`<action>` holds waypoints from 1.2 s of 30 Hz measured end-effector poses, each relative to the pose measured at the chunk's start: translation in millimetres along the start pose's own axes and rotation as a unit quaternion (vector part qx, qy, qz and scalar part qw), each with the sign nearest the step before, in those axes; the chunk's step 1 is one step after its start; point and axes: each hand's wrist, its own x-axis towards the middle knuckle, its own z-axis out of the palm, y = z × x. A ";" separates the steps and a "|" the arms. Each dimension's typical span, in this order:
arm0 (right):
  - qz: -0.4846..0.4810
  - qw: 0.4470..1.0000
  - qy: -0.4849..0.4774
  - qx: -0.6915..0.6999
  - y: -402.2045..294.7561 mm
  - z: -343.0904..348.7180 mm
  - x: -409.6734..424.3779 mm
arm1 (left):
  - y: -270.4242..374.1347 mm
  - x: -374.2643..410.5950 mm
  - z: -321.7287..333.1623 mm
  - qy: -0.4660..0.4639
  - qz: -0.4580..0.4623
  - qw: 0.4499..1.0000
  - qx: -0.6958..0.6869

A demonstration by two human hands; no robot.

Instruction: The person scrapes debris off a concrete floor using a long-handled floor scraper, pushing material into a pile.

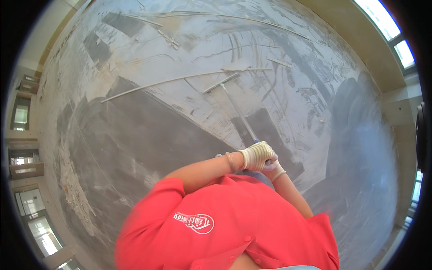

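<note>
A long-handled floor scraper or squeegee (239,113) reaches from my hands out over the dusty floor. Its flat, wide head (221,83) rests on the floor beside a thin strip, and a blue part of the pole shows just past my glove. My left hand (258,156), in a striped cream knit glove, grips the pole near its upper end. Below and partly behind it, my right hand (276,169) wears a similar glove and appears closed around the pole's end; most of its fingers are hidden.
A long thin strip (162,82) crosses the floor ahead, with another strip (256,22) farther off. Small debris (169,39) lies at the upper left. Dark bare patches (152,128) break up the pale dust. Walls with windows (379,18) bound both sides.
</note>
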 end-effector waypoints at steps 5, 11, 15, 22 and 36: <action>-0.029 0.984 -0.039 -0.172 -51.9 30.6 -24.5 | -1.6 18.5 -24.3 0.112 0.109 0.978 -0.140; 0.135 0.947 -0.115 -0.267 -145.3 -55.3 -56.5 | -90.9 37.4 -42.7 0.308 -0.145 0.895 -0.287; 0.135 0.946 0.255 -0.146 -124.4 -207.2 -44.7 | -180.1 0.3 -32.8 0.300 -0.386 0.848 -0.202; 0.174 0.906 0.106 -0.370 -263.8 -71.1 131.3 | -204.5 5.3 -61.3 0.356 -0.488 0.736 -0.306; 0.097 0.876 0.051 -0.470 -395.9 166.8 483.8 | -352.3 -71.9 -102.2 0.467 -0.619 0.577 -0.257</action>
